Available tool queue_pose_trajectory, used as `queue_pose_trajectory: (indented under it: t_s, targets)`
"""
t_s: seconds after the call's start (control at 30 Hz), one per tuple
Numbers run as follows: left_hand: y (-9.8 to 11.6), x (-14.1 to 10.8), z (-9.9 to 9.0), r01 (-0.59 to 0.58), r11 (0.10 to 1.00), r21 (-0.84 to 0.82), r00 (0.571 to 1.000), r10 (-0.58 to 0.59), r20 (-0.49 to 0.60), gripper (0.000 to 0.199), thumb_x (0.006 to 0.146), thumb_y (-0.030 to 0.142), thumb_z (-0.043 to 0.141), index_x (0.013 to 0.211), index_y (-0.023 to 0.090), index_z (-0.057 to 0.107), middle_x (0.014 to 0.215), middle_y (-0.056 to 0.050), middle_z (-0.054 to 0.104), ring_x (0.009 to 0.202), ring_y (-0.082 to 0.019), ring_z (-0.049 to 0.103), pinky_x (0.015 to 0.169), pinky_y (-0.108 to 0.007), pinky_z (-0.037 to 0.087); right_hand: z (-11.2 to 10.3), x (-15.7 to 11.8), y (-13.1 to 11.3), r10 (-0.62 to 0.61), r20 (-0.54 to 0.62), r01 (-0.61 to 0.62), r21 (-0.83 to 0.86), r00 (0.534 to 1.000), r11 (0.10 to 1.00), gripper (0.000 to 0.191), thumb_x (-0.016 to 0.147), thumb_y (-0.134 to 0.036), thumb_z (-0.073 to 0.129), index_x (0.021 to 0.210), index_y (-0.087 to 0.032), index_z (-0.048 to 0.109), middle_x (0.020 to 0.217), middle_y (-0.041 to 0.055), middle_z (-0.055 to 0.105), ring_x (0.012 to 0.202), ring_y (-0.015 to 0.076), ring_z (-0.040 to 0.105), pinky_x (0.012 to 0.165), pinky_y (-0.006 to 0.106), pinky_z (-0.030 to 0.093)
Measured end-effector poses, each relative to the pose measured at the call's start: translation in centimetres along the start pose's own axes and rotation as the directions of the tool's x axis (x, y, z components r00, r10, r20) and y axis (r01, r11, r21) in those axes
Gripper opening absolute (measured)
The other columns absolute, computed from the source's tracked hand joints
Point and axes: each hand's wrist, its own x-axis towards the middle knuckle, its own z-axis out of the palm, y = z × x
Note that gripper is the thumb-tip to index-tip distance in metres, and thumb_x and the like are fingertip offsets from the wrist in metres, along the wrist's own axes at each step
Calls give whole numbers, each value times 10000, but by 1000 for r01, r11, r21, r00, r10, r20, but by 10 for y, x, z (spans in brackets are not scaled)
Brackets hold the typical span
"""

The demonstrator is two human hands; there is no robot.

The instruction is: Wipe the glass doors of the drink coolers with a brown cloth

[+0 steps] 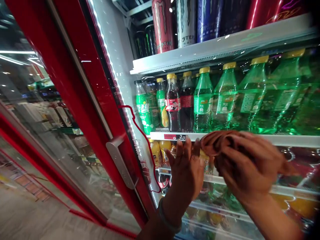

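My left hand (186, 173) is raised in front of the fridge shelf, fingers spread, with the fingertips at the white shelf edge (240, 138) beside a price label (176, 137). Nothing shows in it. A folded brownish-red cloth (212, 143) is gripped in my right hand (252, 166), close to the same edge. On the shelf above the hands stand dark cola bottles (173, 115) with red labels and a row of green soda bottles (203, 103) with yellow caps. Whether the cloth touches the edge I cannot tell.
Energy drink cans (162, 28) fill the upper shelf (212, 46). Orange drink bottles (156, 153) stand on the shelf below, partly behind my hands. To the left is a red door frame (82, 83) with a grey handle (120, 163).
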Motion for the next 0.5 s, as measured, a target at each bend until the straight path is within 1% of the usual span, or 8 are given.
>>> queue_pose_trajectory:
  t_s: [0.07, 0.17, 0.2, 0.27, 0.3, 0.33, 0.4, 0.5]
  targets:
    - [-14, 5, -9, 21, 1000, -15, 1000, -21, -12, 763, 984, 177, 561, 1658, 181, 205, 1682, -119, 361, 1630, -257, 57, 1315, -556, -87, -3, 8, 11, 28, -61, -29, -16, 998, 999, 380, 761, -211, 816, 1113, -289, 699, 1211, 59, 677, 1201, 342, 658, 1012, 565, 544]
    - [-33, 5, -15, 39, 999, -32, 999, -40, -5, 775, 989, 174, 555, 1663, 177, 172, 1686, -136, 347, 1621, -297, 124, 1316, -604, -25, -6, -12, 10, 30, -127, -38, -56, 991, 998, 409, 724, -221, 828, 1109, -278, 704, 1221, 90, 674, 1166, 363, 675, 951, 560, 562]
    - [-38, 4, -15, 38, 999, -33, 999, -39, -3, 777, 990, 177, 556, 1663, 179, 168, 1687, -132, 345, 1619, -298, 135, 1318, -605, -13, -3, -22, 3, 32, -122, -39, -55, 992, 998, 409, 708, -234, 843, 1092, -278, 710, 1216, 92, 680, 1161, 371, 674, 939, 566, 564]
    - [-43, 2, -12, 27, 999, -23, 999, -28, -20, 775, 991, 190, 560, 1662, 185, 173, 1688, -118, 345, 1621, -286, 117, 1325, -586, -14, 8, -33, -20, 56, -13, -56, -17, 998, 998, 363, 734, -216, 826, 1072, -298, 720, 1182, 71, 699, 1161, 356, 671, 970, 583, 554]
    - [-45, 3, -10, 16, 1000, -13, 999, -16, -44, 771, 992, 193, 560, 1662, 185, 179, 1688, -115, 344, 1623, -278, 101, 1328, -572, -19, 17, -32, -33, 24, 35, -23, -5, 999, 1000, 363, 760, -185, 803, 1094, -302, 721, 1178, 59, 707, 1173, 343, 665, 992, 580, 545]
    - [-47, 6, -8, 6, 1000, 0, 997, -6, -72, 768, 992, 189, 557, 1662, 185, 181, 1689, -114, 337, 1624, -271, 86, 1329, -560, -29, 25, -25, -44, -19, 55, 19, 4, 998, 1000, 379, 782, -150, 779, 1125, -299, 716, 1187, 51, 710, 1190, 325, 656, 1016, 567, 537]
    - [-50, 16, -8, -1, 1000, 25, 993, 4, -116, 760, 991, 163, 544, 1662, 189, 187, 1699, -114, 305, 1624, -263, 74, 1332, -545, -39, 40, 4, -55, -64, 33, 64, 17, 997, 998, 391, 815, -125, 757, 1169, -280, 698, 1218, 49, 705, 1231, 306, 630, 1058, 552, 516]
    - [-56, 37, -15, 46, 998, 31, 993, -43, -109, 768, 989, 133, 520, 1666, 183, 159, 1723, -116, 204, 1624, -264, 37, 1335, -553, -16, 45, 56, -44, -16, -32, 16, 10, 999, 1000, 378, 833, -184, 780, 1169, -323, 676, 1260, 27, 682, 1244, 293, 621, 1069, 549, 507]
